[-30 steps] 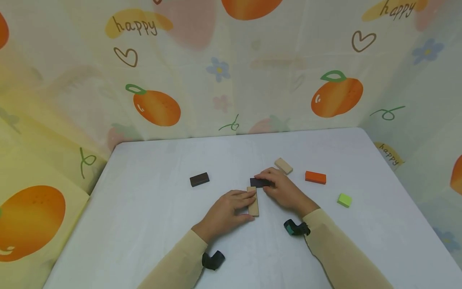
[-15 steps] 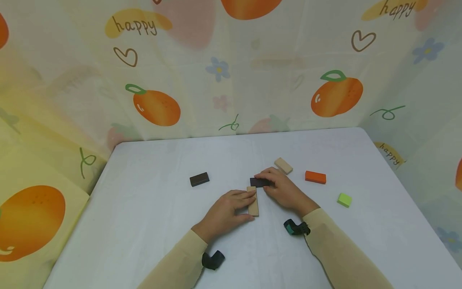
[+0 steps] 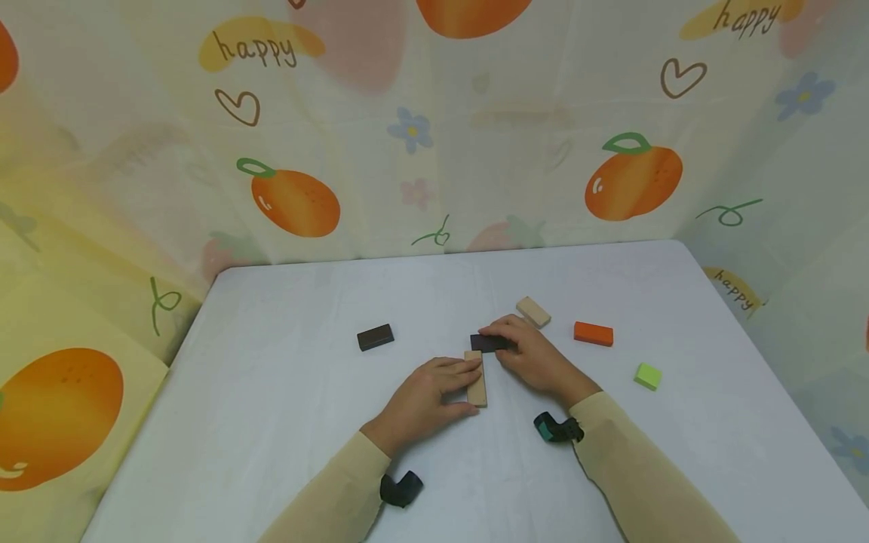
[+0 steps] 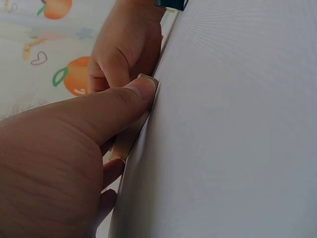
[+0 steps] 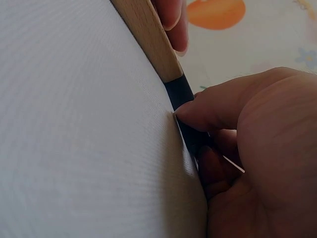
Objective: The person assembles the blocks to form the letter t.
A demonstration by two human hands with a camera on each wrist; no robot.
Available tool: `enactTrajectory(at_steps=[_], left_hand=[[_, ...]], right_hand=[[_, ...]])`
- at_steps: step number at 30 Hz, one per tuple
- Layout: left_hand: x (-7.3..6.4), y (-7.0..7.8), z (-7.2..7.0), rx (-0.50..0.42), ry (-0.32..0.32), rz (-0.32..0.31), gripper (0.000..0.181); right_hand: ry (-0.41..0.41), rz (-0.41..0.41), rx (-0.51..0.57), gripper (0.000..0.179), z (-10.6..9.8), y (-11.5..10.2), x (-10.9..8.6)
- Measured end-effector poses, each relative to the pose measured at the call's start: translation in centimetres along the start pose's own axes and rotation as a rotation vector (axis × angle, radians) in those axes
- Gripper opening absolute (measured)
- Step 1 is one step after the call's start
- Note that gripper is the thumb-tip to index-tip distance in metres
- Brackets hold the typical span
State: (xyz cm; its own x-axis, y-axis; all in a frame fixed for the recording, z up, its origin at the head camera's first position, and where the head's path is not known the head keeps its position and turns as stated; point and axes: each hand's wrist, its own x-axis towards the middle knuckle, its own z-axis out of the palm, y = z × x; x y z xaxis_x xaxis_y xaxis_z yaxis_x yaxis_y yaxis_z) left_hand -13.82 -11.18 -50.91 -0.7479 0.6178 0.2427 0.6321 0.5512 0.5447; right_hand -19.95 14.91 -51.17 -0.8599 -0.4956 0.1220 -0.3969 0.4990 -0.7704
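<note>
A plain wooden block (image 3: pixel 477 392) lies lengthwise on the white table, its long side pointing away from me. My left hand (image 3: pixel 429 396) grips it, thumb at the near end and fingers over the far part; the left wrist view shows the thumb pressed on the wooden block's (image 4: pixel 130 138) end. Across its far end lies a black block (image 3: pixel 483 343), which my right hand (image 3: pixel 532 358) pinches between thumb and fingers. In the right wrist view the black block (image 5: pixel 179 92) meets the end of the wooden block (image 5: pixel 151 37). The black block's right end is hidden by fingers.
Another plain wooden block (image 3: pixel 533 311) lies just beyond my right hand. Farther right are an orange block (image 3: pixel 594 334) and a lime green block (image 3: pixel 648 376). A dark brown block (image 3: pixel 376 337) lies left of centre. A printed curtain (image 3: pixel 475 173) hangs behind the table (image 3: pixel 285 302).
</note>
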Motion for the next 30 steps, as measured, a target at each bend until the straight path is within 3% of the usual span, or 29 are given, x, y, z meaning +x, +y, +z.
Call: enactTrajectory(at_steps=[11, 20, 30], left_hand=[[-0.16, 0.11, 0.01, 0.007, 0.001, -0.001, 0.065], [-0.31, -0.19, 0.15, -0.025, 0.022, 0.046, 0.07], [-0.18, 0.07, -0.11, -0.026, 0.041, 0.026, 0.067]], right_hand=[[-0.009, 0.004, -0.004, 0.044, 0.17, 0.01, -0.01], [0.0, -0.006, -0.007, 0.044, 0.13, 0.07, 0.02], [0.013, -0.015, -0.012, 0.042, 0.01, 0.06, -0.01]])
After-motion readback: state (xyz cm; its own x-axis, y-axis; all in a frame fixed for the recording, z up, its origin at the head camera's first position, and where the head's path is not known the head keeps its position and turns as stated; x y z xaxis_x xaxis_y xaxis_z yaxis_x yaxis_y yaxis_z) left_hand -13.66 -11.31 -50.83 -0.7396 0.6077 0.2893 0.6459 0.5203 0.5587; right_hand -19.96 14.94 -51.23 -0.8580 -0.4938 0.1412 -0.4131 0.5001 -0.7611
